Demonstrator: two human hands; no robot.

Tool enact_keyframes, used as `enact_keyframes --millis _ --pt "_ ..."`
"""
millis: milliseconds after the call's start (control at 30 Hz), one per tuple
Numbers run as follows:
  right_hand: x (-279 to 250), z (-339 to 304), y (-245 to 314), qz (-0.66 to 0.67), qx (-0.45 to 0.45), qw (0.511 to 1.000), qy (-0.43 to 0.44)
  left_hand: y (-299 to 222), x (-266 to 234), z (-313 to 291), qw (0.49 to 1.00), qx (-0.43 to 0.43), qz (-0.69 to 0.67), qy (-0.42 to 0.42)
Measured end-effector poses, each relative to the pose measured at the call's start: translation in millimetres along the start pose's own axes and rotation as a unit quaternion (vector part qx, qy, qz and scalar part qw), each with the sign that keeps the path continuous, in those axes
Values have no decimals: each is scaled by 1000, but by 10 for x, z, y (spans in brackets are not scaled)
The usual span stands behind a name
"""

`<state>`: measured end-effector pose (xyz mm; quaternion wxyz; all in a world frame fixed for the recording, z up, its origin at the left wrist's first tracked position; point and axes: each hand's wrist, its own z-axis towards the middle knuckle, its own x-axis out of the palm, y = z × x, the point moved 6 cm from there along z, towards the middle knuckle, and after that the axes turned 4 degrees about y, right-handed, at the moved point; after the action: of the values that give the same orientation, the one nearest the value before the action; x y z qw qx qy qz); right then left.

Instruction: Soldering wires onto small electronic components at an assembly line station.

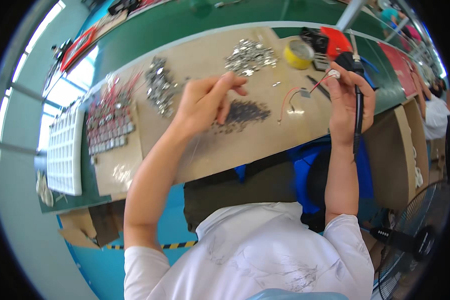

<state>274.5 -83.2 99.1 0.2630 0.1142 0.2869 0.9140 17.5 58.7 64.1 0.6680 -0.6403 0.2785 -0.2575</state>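
My right hand (346,95) is closed round a black soldering iron (358,107), its metal end pointing away from me and its cord at the near end. By that hand's thumb and fingertips is a small whitish part (334,74). Red and dark wires (288,95) run near it past a small grey piece (304,92) over the board. My left hand (205,100) hovers at a pile of small dark parts (245,114), its fingers bent but apart, with nothing visible in them. Beyond it lies a heap of shiny metal parts (250,56); a second metal heap (160,87) is to its left.
Rows of small metal units with red wires (110,122) stand at the left, beside a white gridded tray (65,150). A yellow tape roll (299,55) and a red item (336,42) sit at the far right. A black fan (410,242) stands at lower right.
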Motion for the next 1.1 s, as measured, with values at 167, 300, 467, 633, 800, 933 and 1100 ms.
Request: enact_keyframes --millis 167,300,467,633,800,933,1100 --pt "709 -416 -253 91 73 991 66 252 32 -95 992 -67 -55 93" --pt "810 -681 -472 86 112 986 84 306 80 -126 981 -95 -66 156" --pt "827 -725 -452 102 116 982 106 373 88 -163 976 -126 -76 158" --pt "840 -732 -420 98 102 983 115 370 167 -176 966 -156 -120 170" --pt "834 -709 -408 97 78 984 124 370 201 -169 964 -165 -126 163" --pt "823 -729 -417 106 76 985 113 300 211 -181 967 -155 -104 171" --pt "816 -695 -355 63 64 989 120 205 -69 -168 986 -138 -19 89"
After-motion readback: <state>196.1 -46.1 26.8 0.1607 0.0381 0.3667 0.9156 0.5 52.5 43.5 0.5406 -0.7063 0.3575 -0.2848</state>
